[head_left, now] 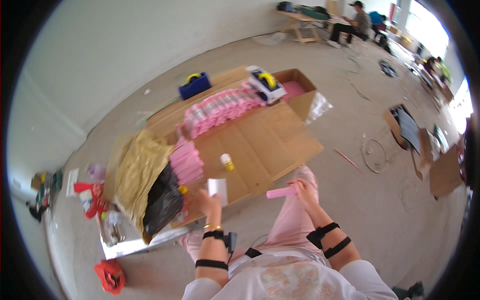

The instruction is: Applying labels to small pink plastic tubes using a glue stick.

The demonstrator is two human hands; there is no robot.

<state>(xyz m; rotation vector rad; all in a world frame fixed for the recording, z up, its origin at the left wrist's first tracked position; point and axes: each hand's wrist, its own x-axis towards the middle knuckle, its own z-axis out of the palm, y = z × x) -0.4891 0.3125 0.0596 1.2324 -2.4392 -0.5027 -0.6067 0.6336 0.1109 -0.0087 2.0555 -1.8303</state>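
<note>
Over the near edge of the cardboard-topped table, my left hand [207, 202] is closed at a small white piece of paper or card [218, 187]; motion blurs its fingers. My right hand [305, 193] grips one end of a slim pink box [281, 192] above my right thigh, the box pointing left. On the cardboard [252, 150] beyond my left hand stands a small white and yellow bottle [227, 162]. To its left lies a pile of similar pink boxes [186, 161]. Farther back runs a long row of pink packs [225, 110], some with silvery parts.
A blue tape dispenser [195, 86] and another with yellow tape [268, 81] sit at the back, beside an open carton [301, 100]. Gold and black plastic bags [142, 170] cover the left side. Red bags [110, 276] lie left. People [356, 25] work far off.
</note>
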